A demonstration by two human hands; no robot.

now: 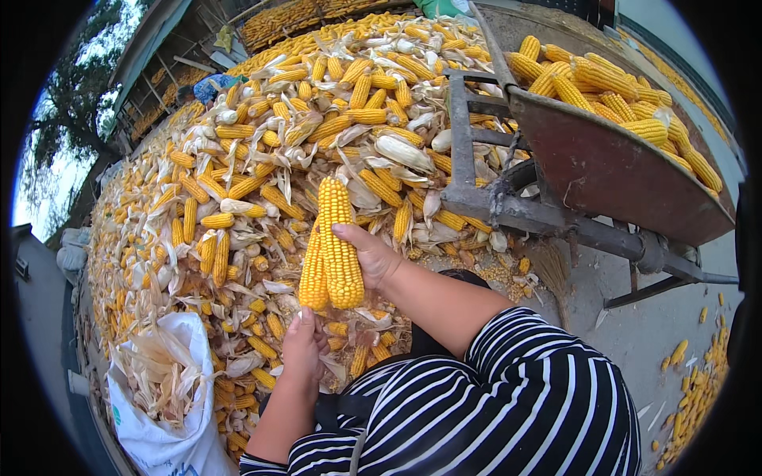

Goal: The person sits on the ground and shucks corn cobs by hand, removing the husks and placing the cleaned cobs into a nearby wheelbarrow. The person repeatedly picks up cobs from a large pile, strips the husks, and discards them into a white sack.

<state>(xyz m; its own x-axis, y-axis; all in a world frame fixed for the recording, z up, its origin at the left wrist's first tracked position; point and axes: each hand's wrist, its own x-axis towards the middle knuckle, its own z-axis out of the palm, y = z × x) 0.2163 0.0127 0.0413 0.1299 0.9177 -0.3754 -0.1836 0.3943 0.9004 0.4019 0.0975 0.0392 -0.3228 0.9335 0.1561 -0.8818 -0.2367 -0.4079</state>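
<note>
Two husked yellow corn cobs are held side by side in front of me. My right hand (372,254) wraps around them from the right, its thumb lying across the nearer, larger cob (340,250). Partly behind that one is the second cob (312,273). My left hand (305,342) has its thumb and curled fingers at the lower end of this second cob; the exact grip there is partly hidden. Below and beyond both hands spreads a large heap of corn cobs (244,187), mixed with loose pale husks (405,153).
A metal wheelbarrow (595,160) loaded with cobs stands at the right, its frame reaching over the heap. At lower left is a white woven sack (196,387) filled with husks. A straw broom (550,276) and scattered cobs (696,392) lie on the concrete. Someone in blue (208,87) is at the far side.
</note>
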